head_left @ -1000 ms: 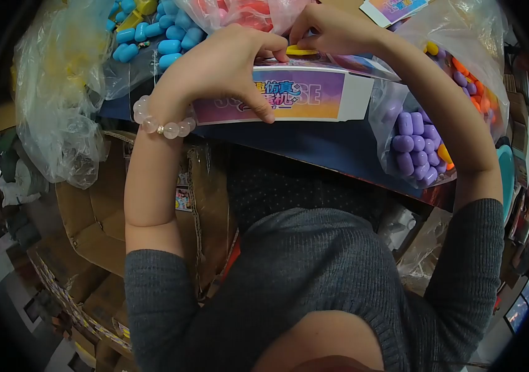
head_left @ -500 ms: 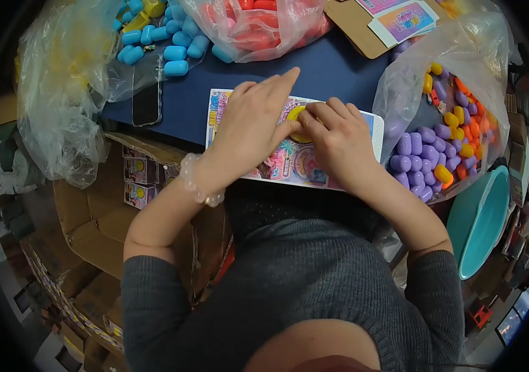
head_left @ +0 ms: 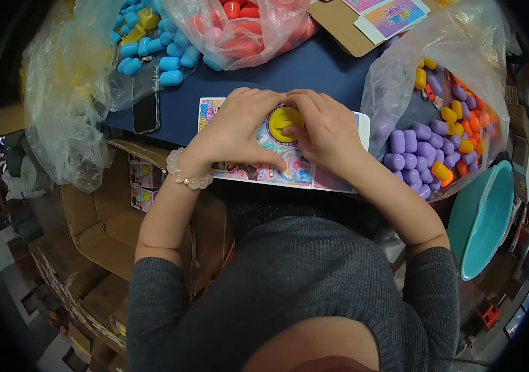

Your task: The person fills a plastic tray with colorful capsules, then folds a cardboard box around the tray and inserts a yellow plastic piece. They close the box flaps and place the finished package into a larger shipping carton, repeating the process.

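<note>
A flat printed box (head_left: 258, 173) with colourful cartoon art lies on the table in front of me. Set in its face is a round yellow knob (head_left: 284, 125) with a raised bar. My left hand (head_left: 230, 130), with a beaded bracelet (head_left: 190, 173) at the wrist, rests over the box's left part; its fingers and thumb are spread around the knob. My right hand (head_left: 328, 127) covers the right part, fingers bent at the knob's upper right edge and thumb on its yellow face. The two hands' fingertips meet above the knob.
Plastic bags hold blue capsules (head_left: 170, 64), red capsules (head_left: 240, 46) and purple capsules (head_left: 422, 150) mixed with yellow and orange ones. A phone (head_left: 146, 111) lies left. Printed cards (head_left: 395, 18) lie at the back. A cardboard carton (head_left: 100, 232) and teal basin (head_left: 484, 223) flank me.
My left hand has come down flatter, with its thumb swung away below the knob. My right hand has shifted slightly left, and more of the yellow knob shows.
</note>
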